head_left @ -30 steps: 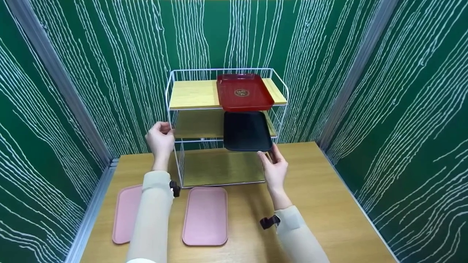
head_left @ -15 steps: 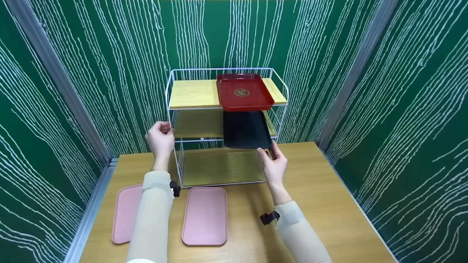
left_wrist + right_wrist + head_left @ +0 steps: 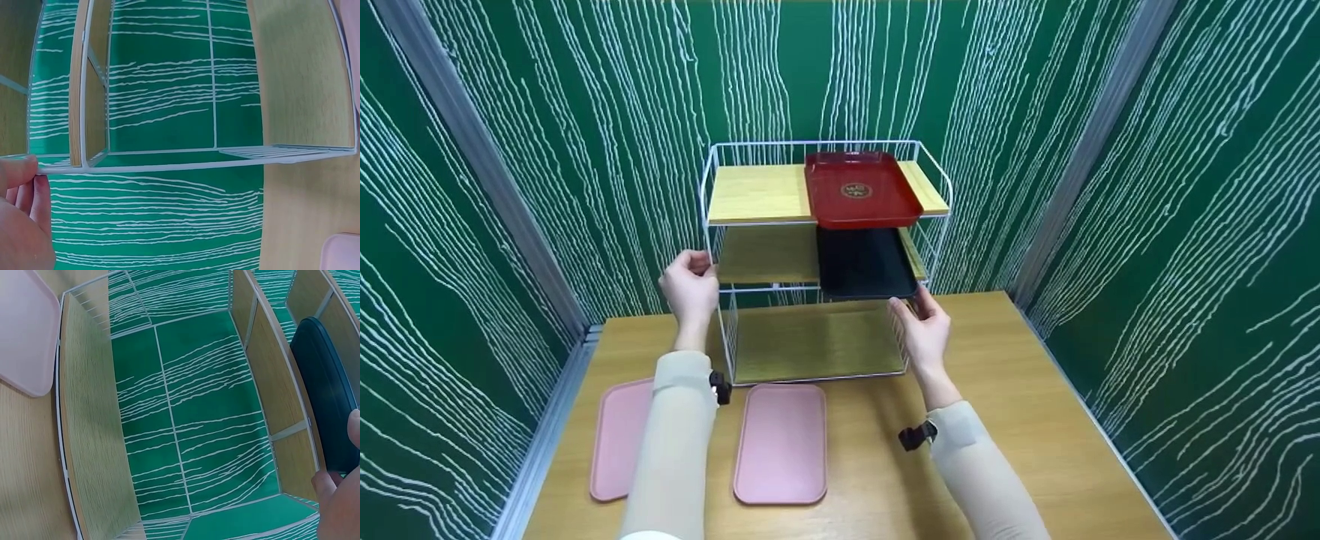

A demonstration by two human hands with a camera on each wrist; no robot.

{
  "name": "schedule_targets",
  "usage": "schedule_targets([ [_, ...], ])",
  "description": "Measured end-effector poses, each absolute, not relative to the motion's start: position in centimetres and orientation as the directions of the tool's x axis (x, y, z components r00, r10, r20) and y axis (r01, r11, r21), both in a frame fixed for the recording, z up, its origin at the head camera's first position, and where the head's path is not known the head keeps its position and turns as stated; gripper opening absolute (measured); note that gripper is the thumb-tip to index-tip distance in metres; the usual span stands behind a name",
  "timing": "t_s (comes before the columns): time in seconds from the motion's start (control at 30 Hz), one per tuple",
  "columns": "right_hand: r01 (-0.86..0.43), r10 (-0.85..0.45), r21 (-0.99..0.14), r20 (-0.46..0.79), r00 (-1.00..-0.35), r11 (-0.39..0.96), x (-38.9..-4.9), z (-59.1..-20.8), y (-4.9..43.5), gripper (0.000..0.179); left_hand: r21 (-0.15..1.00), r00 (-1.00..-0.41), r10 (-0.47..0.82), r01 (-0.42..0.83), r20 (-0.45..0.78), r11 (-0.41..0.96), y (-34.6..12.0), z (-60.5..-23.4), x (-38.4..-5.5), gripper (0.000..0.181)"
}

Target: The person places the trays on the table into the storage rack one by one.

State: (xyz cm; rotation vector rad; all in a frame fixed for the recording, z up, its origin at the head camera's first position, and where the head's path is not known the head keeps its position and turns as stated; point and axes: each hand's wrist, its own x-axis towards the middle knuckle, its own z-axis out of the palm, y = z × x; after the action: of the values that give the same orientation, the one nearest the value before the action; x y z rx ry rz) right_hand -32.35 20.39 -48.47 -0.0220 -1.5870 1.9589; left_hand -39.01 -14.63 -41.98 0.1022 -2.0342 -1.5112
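Observation:
A black tray [image 3: 866, 262] lies partly inside the middle level of the white wire rack [image 3: 825, 142], its front edge sticking out a little. My right hand [image 3: 924, 330] pinches the tray's front right corner, thumb and fingers on either side of the rim. In the right wrist view the dark tray [image 3: 323, 394] stands over the middle board, with the thumb and fingertips at its near end. My left hand [image 3: 690, 289] grips the rack's left front upright; in the left wrist view the thumb and fingers pinch the white wire post [image 3: 169, 167].
A red tray [image 3: 862, 191] with a gold emblem sits on the top board, its front overhanging. Two pink trays lie on the wooden table [image 3: 997, 450]: one in front of the rack [image 3: 781, 444], another partly behind my left sleeve [image 3: 619, 439]. Green walls enclose the table.
My right hand has pushed the black tray farther back into the middle level, so less of it sticks out. My left hand has stayed on the rack's upright.

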Motion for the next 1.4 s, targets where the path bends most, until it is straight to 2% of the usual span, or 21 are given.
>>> schedule_targets([
  [0.2, -0.427, 0.434, -0.902, 0.360, -0.826, -0.064, -31.2, -46.7, 20.1, 0.060, 0.892, -0.815, -0.401, 0.285, 0.419, 0.352, -14.7, -42.0, -39.1, 0.015],
  [0.53, -0.368, 0.457, -0.929, 0.344, -0.820, 0.038, -31.3, -45.9, 20.1, 0.061, 0.875, -0.796, -0.406, 0.301, 0.450, 0.380, -14.5, -41.9, -39.4, 0.014],
  [0.8, -0.349, 0.486, -0.933, 0.346, -0.803, 0.089, -31.3, -45.4, 19.9, 0.057, 0.894, -0.818, -0.404, 0.271, 0.409, 0.356, -14.7, -41.8, -39.4, 0.015],
  [1.13, -0.336, 0.533, -0.928, 0.368, -0.762, 0.160, -34.3, -48.0, 20.8, 0.057, 0.906, -0.829, -0.401, 0.267, 0.390, 0.330, -14.8, -41.6, -39.2, 0.016],
  [1.4, -0.327, 0.518, -0.933, 0.357, -0.777, 0.152, -34.5, -48.5, 21.2, 0.059, 0.897, -0.812, -0.414, 0.284, 0.412, 0.338, -14.7, -42.1, -39.1, 0.015],
])
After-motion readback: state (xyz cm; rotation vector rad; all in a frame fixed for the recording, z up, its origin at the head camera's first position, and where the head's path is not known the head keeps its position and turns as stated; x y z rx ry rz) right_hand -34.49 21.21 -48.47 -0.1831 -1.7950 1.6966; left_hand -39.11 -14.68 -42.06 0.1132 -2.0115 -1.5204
